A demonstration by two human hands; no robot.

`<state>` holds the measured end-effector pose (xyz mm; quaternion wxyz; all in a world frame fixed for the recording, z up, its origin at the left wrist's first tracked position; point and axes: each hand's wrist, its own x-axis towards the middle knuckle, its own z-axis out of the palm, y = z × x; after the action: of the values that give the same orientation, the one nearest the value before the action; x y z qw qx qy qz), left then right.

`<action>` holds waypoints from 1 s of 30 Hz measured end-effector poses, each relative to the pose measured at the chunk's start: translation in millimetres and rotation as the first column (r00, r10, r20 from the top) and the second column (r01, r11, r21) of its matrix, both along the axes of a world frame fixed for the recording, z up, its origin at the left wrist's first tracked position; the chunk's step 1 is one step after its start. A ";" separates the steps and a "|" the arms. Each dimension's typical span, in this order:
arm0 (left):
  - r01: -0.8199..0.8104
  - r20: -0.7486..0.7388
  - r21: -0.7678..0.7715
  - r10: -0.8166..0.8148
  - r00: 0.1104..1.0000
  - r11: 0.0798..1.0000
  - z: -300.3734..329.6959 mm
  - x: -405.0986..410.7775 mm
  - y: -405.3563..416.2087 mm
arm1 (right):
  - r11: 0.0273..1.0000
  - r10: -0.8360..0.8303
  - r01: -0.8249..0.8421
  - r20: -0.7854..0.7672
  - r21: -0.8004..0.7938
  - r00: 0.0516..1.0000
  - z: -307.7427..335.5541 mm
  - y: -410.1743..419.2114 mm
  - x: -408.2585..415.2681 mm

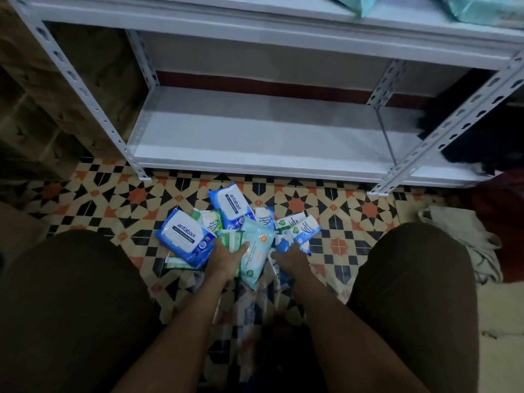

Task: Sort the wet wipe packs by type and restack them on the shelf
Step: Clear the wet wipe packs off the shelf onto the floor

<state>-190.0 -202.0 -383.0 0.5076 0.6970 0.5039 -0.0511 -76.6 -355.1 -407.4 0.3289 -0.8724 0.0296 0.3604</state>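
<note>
A: Where, the wet wipe packs?

B: Heaped on the patterned floor tiles [297, 205], just in front of the white metal shelf [255, 137]. Two blue antabax packs [185, 239] at the left and top of the heap, a pale teal pack [255, 251] in the middle, small blue-and-white packs [303, 229] to the right.

A: And the hands?

B: Left hand [226, 259] laid on the heap, thumb against the teal pack, fingers over a green pack [231, 239]; curled or straight, cannot tell. Right hand [292, 258] reaching onto the small blue packs, fingers hidden, grip unclear.

A: Anything on the shelf?

B: Teal packs [360, 4] on the upper level, cut off by the frame's top edge.
</note>
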 end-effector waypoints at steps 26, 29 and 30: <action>-0.454 0.767 0.361 0.018 0.641 0.814 281.1 106.2 109.4 | 0.726 -0.381 -0.307 0.732 0.615 0.565 312.6 130.6 89.8; -0.497 0.741 0.558 -0.130 0.659 0.664 341.4 126.5 145.0 | 0.736 -0.351 -0.436 0.843 0.518 0.408 373.1 165.3 115.2; -0.486 0.692 0.634 -0.160 0.704 0.602 355.3 132.3 157.4 | 0.754 -0.303 -0.465 0.874 0.464 0.381 386.3 176.2 123.6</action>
<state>-57.6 -44.6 -27.7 0.3026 0.7568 0.3135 0.4873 47.0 -178.8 -21.0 0.5479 -0.7458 -0.3316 -0.1831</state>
